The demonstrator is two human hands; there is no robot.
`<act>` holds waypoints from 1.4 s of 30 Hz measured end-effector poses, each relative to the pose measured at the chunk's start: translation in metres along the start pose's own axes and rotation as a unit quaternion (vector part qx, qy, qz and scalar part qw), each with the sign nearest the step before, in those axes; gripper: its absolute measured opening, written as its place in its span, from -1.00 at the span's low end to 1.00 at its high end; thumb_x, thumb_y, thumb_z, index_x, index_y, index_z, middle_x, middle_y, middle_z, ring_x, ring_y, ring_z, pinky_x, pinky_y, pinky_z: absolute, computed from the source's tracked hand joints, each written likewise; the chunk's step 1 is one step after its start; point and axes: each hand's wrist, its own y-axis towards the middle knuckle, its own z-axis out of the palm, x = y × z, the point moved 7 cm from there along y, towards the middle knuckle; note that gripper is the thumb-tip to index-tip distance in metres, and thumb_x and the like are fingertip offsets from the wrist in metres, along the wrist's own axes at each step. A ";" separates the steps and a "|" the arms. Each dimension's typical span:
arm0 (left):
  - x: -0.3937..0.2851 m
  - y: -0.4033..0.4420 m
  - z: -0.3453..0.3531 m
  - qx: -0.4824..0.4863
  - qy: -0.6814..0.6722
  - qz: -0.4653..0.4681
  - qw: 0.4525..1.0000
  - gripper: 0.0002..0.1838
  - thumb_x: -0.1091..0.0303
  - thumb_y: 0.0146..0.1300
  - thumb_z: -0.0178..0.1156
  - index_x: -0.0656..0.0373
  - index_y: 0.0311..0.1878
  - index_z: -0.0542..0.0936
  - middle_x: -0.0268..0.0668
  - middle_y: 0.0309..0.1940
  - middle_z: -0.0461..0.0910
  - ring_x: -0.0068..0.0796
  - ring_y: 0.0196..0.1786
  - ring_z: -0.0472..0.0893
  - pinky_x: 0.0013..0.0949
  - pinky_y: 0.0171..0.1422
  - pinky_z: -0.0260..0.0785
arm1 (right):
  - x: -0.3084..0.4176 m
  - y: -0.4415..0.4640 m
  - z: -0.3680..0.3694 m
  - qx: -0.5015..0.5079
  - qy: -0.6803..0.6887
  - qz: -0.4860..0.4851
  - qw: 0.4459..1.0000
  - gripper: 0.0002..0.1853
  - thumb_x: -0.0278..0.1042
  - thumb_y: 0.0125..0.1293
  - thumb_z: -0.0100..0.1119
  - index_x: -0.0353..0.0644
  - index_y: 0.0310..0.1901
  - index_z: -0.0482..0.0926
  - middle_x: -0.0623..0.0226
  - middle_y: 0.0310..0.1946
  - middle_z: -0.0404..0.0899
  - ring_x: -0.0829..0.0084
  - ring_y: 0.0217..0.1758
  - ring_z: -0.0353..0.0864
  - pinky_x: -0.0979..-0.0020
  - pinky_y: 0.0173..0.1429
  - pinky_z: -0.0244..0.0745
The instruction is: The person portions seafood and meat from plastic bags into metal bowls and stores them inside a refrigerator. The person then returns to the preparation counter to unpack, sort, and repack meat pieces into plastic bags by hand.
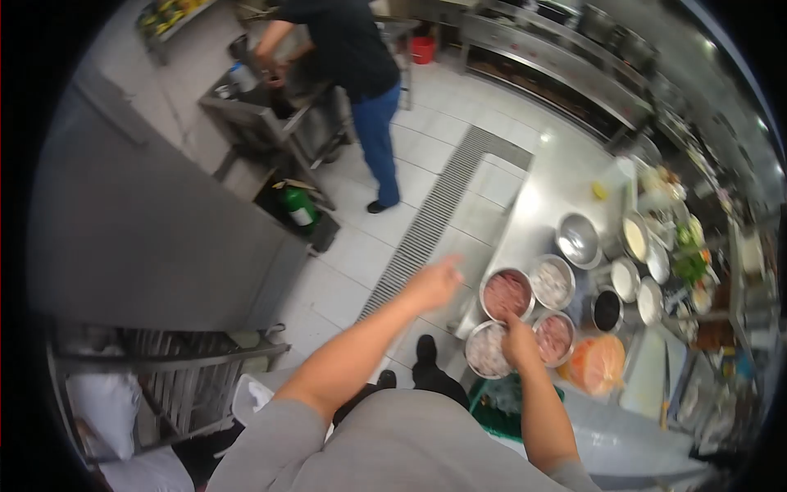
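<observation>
My left hand (438, 284) is held out over the floor, left of the steel counter, blurred, with fingers stretched out and nothing in it. My right hand (520, 343) is closed, fingertips down at the rim of a metal bowl of red raw meat (506, 293). Whether it grips the rim or a bit of meat is hidden. Close around it are a bowl of pale pieces (489, 351), a bowl of pinkish meat (554, 338) and another bowl of whitish pieces (552, 281). An empty metal bowl (579, 239) stands farther along the counter.
An orange-filled plastic bag (593, 364), a cutting board (643, 373) and a knife (666, 377) lie to the right. Several containers line the counter's back. A green crate (500, 420) sits below. Another person (348, 57) works at a steel sink, beyond the floor drain (430, 221).
</observation>
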 end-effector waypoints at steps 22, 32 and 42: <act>0.032 -0.124 -0.714 -0.682 0.276 -0.095 0.671 -0.33 0.07 0.28 0.39 0.35 0.28 0.44 -0.19 -0.08 0.70 -0.35 -0.04 0.68 -0.30 0.16 0.48 | 0.003 0.013 0.002 -0.018 -0.045 -0.026 0.999 -0.76 -0.56 0.17 0.13 -0.21 -0.10 0.61 -0.22 -0.31 0.67 -0.27 -0.16 0.66 -0.12 -0.05 0.54; -0.068 -0.375 -0.447 -0.646 -0.120 0.198 0.728 -0.61 0.44 0.52 0.06 0.37 0.33 0.38 -0.05 0.16 0.57 -0.26 0.18 0.59 -0.15 0.36 0.41 | 0.080 0.066 0.044 0.072 -0.106 -0.132 0.983 -0.72 -0.59 0.10 0.13 -0.19 -0.14 0.66 -0.20 -0.35 0.67 -0.25 -0.19 0.68 -0.12 -0.06 0.54; -0.099 -0.662 -0.355 -0.686 -0.109 0.300 0.654 -0.65 0.29 0.53 0.07 0.36 0.20 0.50 -0.07 0.09 0.63 -0.20 0.16 0.62 -0.14 0.30 0.47 | 0.297 0.096 0.146 0.152 -0.144 -0.313 0.926 -0.73 -0.52 0.20 0.16 -0.12 -0.08 0.71 -0.16 -0.28 0.69 -0.20 -0.14 0.69 -0.09 -0.03 0.57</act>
